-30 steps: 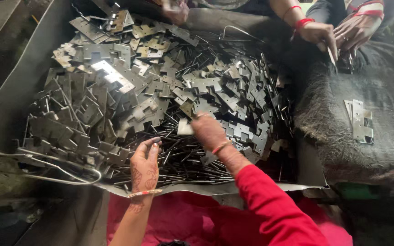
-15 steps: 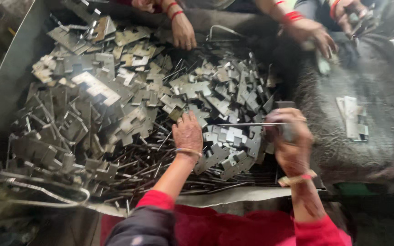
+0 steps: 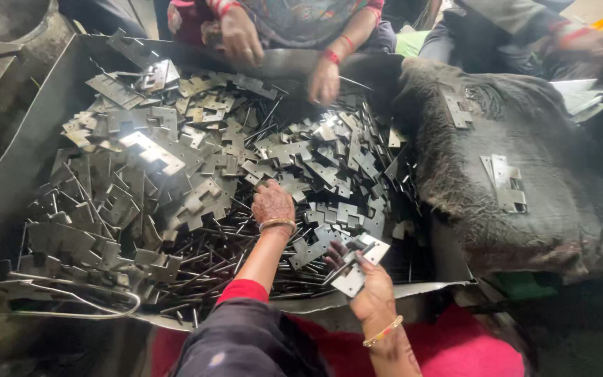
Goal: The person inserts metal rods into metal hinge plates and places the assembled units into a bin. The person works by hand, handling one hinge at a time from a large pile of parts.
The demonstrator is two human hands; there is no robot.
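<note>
A big heap of flat grey metal hinge plates point(image 3: 197, 160) and thin metal pins point(image 3: 211, 262) fills a sheet-metal tray point(image 3: 15, 174). My left hand point(image 3: 272, 202) reaches palm down into the middle of the heap and touches the plates there; whether it grips one is hidden. My right hand point(image 3: 368, 283) is at the tray's near edge, fingers closed on a hinge plate point(image 3: 357, 265) tilted up off the pile. A bangle is on each wrist.
Across the tray, other people's hands point(image 3: 242, 38) point(image 3: 324, 80) pick at the far side of the heap. A dark rough cloth point(image 3: 525, 181) lies to the right with finished hinges point(image 3: 507, 181) on it. A wire loop point(image 3: 71, 300) hangs over the near left rim.
My right hand has come back from the right to the tray's near edge with a hinge plate in it. My left hand has stayed in the middle of the heap.
</note>
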